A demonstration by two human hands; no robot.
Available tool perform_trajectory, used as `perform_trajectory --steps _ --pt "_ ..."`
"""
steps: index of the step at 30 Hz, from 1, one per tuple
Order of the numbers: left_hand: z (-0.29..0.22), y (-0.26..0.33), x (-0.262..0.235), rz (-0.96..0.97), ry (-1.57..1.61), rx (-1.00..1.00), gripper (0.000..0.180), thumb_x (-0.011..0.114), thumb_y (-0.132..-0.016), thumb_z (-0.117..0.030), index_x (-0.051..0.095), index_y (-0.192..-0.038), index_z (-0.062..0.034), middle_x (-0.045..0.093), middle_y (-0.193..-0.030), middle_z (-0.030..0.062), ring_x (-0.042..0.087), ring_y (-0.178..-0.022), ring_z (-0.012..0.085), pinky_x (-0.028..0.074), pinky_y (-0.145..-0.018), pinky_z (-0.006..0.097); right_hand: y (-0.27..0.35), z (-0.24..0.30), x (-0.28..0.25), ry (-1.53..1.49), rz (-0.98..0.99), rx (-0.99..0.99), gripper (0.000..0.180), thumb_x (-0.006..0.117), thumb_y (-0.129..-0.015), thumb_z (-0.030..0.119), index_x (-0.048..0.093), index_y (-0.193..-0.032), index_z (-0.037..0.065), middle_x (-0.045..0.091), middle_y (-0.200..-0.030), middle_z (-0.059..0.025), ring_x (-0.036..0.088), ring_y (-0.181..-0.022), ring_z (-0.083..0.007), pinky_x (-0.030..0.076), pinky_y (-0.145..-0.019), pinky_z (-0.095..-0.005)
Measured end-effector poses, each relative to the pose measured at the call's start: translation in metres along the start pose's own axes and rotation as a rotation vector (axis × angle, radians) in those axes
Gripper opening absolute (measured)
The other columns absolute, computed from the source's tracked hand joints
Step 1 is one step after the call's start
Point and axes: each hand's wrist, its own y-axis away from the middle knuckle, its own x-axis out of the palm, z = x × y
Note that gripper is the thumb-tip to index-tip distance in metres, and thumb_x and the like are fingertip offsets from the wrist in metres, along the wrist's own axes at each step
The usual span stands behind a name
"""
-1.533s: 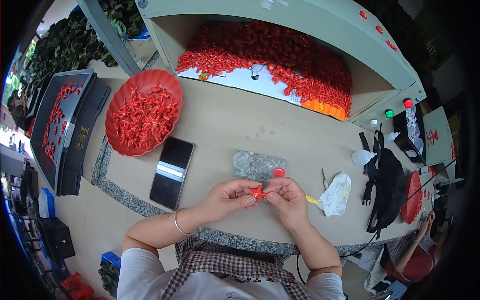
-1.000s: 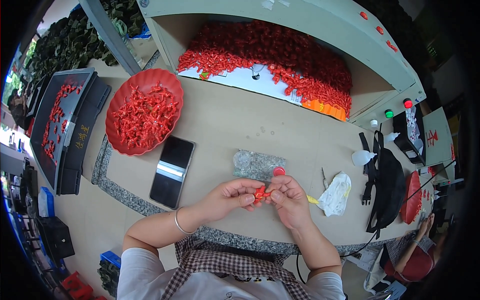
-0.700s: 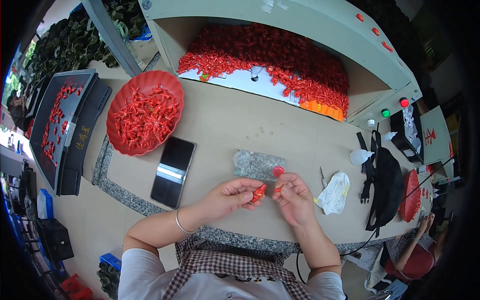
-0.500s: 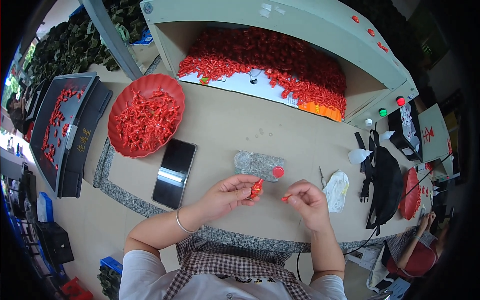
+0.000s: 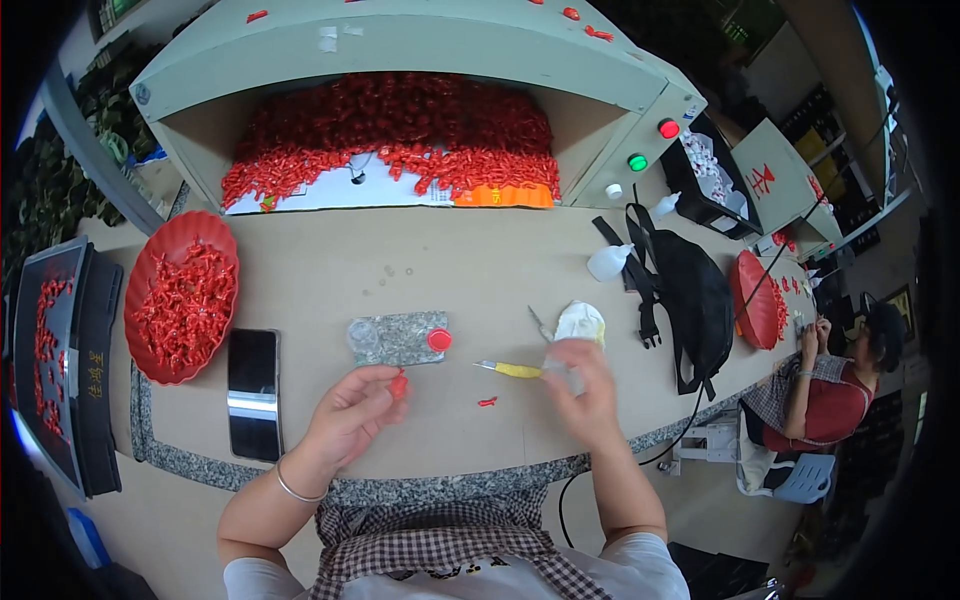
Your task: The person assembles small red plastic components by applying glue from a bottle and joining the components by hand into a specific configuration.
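My left hand (image 5: 358, 408) pinches a small glossy red piece (image 5: 399, 385) between thumb and fingertips; most of it is hidden. Over the table's right half, my right hand (image 5: 588, 395) is smeared by motion. Its fingers overlap the right end of a yellow-handled tool (image 5: 517, 370) with a thin pointed tip, and whether they grip it is unclear. A tiny red bit (image 5: 487, 402) lies on the table between my hands. Just beyond the left hand is a speckled grey slab (image 5: 405, 352), with a red round cap (image 5: 439, 340) at its right end.
A red scalloped bowl (image 5: 133, 325) of red pieces and a phone (image 5: 254, 395) are at left, beside a grey crate (image 5: 97, 400). A cabinet (image 5: 400, 45) holding red pieces stands behind. A white cloth (image 5: 582, 322), squeeze bottle (image 5: 608, 263) and black bag (image 5: 695, 290) lie right.
The view has swung right. My right hand has moved right, away from the left, and the small red bit it pinched now lies on the table. The yellow-handled tool has come into sight.
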Motion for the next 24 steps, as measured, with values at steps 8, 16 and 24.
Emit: perform_trajectory --steps 8,16,24 --pt "0.002 -0.001 0.003 -0.044 -0.033 0.01 0.032 0.051 -0.087 -0.004 0.049 -0.119 -0.008 0.058 -0.109 0.0067 0.055 -0.101 0.017 0.046 -0.083 0.031 -0.055 -0.101 -0.029 0.173 -0.373 0.325 0.045 0.065 -0.076 0.011 0.047 -0.116 0.002 0.05 -0.105 -0.0083 0.049 -0.095 -0.0186 0.04 -0.081 -0.0288" --pt "0.0 -0.003 0.007 -0.08 -0.059 0.008 0.034 0.051 -0.087 -0.005 0.047 -0.121 -0.006 0.058 -0.106 0.0104 0.058 -0.093 0.0171 0.048 -0.08 0.028 -0.07 -0.148 -0.016 -0.041 -0.339 0.421 0.037 0.065 -0.078 0.012 0.051 -0.111 0.0 0.06 -0.09 -0.0052 0.055 -0.076 -0.011 0.045 -0.07 -0.0242" --pt "-0.001 -0.002 0.005 -0.07 -0.056 -0.028 0.032 0.049 -0.089 -0.005 0.048 -0.121 -0.0062 0.058 -0.106 0.0117 0.059 -0.091 0.0167 0.048 -0.078 0.027 -0.067 -0.044 -0.014 -0.075 0.046 0.25 0.029 0.06 -0.075 -0.002 0.054 -0.103 0.001 0.058 -0.098 -0.0062 0.055 -0.091 -0.0165 0.043 -0.081 -0.0271"
